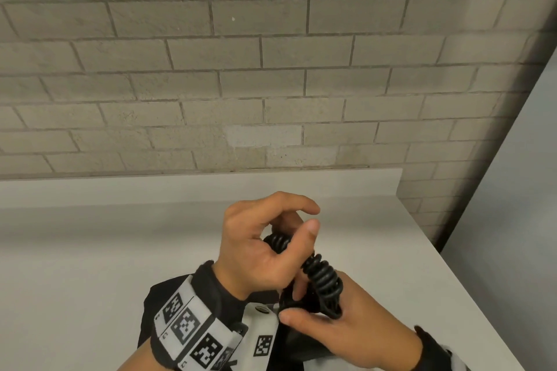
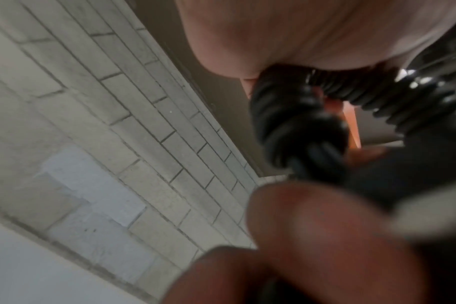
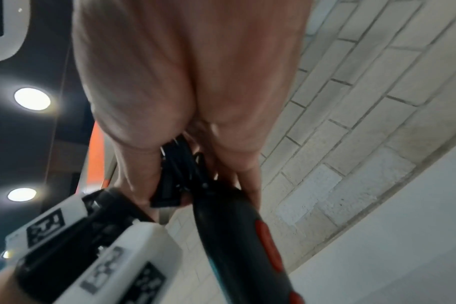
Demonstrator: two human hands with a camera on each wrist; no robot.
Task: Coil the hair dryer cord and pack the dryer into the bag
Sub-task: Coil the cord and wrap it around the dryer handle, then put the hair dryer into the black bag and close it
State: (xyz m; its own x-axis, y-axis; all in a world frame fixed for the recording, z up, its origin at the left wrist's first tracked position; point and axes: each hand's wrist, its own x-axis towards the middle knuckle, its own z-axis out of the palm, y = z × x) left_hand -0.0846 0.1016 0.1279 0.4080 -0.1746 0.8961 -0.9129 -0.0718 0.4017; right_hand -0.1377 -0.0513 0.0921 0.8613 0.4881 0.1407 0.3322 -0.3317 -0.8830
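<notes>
Head view: both hands work above a white counter [image 1: 90, 250] that runs along a grey brick wall [image 1: 211, 69]. The left hand [image 1: 259, 253] sits higher and farther from the body, fingers curled round the upper end of a black spiral cord [image 1: 324, 278]; its forefinger and thumb stand partly raised off the coil. The right hand [image 1: 352, 331] sits lower and nearer the body, thumb and fingers closed on the lower end of the cord, where it meets a dark body, probably the hair dryer [image 1: 297, 340]. The cord's long axis runs on a diagonal, from upper left at the left hand to lower right at the right hand. No bag can be identified with certainty in this view.

Left wrist view: blurred. The cord [image 2: 299, 127] lies against the left hand [image 2: 299, 30], its ribbed turns running off to the right. The grip itself cannot be resolved.

Right wrist view: the right hand [image 3: 185, 82] closes round a bunch of cord loops [image 3: 177, 162] at the butt of the dryer's handle [image 3: 237, 236], which is black with a red switch and points back toward the wrist.

Assessment: coiling is in hand and packing is not begun. The next turn depends on the left hand, which holds the free end, carrying cord down the diagonal to the right hand, which anchors the bundle at the handle.
</notes>
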